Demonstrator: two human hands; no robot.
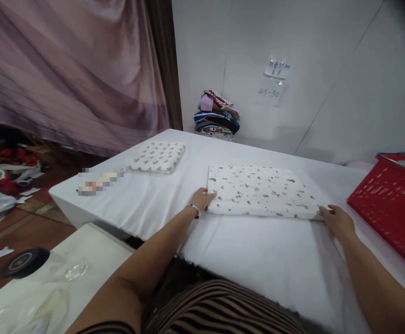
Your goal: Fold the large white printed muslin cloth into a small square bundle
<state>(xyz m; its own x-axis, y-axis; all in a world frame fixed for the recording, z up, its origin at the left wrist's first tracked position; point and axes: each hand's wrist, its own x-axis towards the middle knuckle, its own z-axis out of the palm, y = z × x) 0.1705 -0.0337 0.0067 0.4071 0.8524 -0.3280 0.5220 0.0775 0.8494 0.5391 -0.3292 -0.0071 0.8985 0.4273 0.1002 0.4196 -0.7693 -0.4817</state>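
Two hands, the left hand and the right hand, hold a patterned cloth — fingers partly curled, the left pinching its left edge, the right its near right corner. The cloth lies flat on a white table. Left of it, well apart, lies another patterned cloth; a red basket stands at right. Beyond the table's far edge — a pile of fabrics by the wall.
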